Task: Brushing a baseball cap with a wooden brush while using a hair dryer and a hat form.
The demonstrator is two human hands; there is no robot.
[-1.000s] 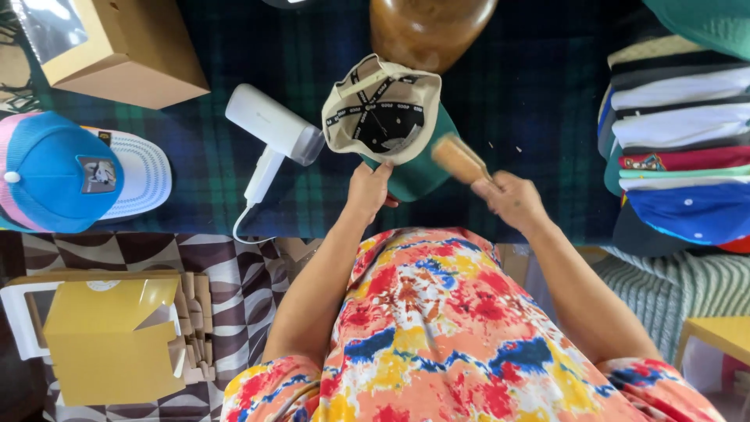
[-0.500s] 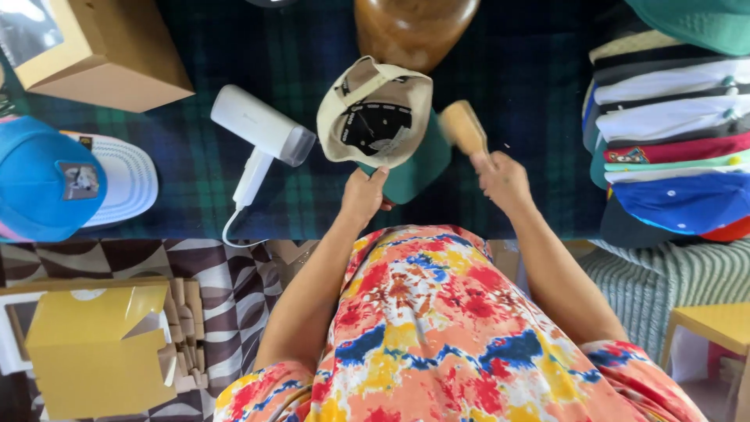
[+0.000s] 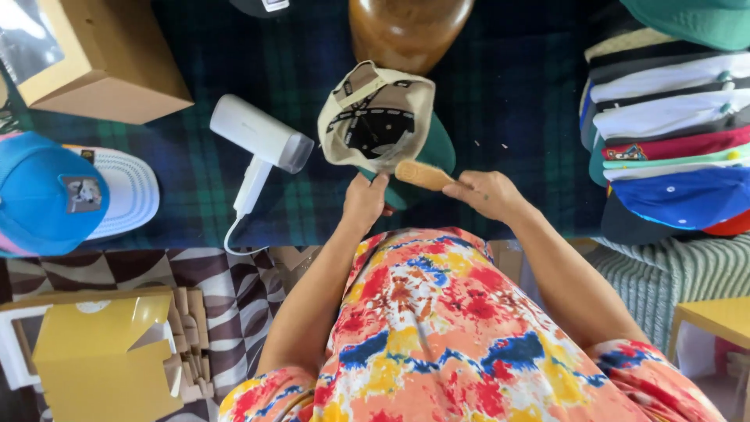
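Cream cap [image 3: 376, 117], upturned and pinched at its near rim by the left hand [image 3: 364, 201], could tip if the brush [image 3: 423, 174] clasped in the right hand [image 3: 488, 192] drags beside that pinch.

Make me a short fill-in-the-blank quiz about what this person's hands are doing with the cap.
1. The left hand holds the cap by its green ____.
2. The right hand holds a wooden ____.
3. The cap is turned so that its ____ faces the camera.
4. The white steamer lies to the cap's ____.

Missing words: brim; brush; inside; left
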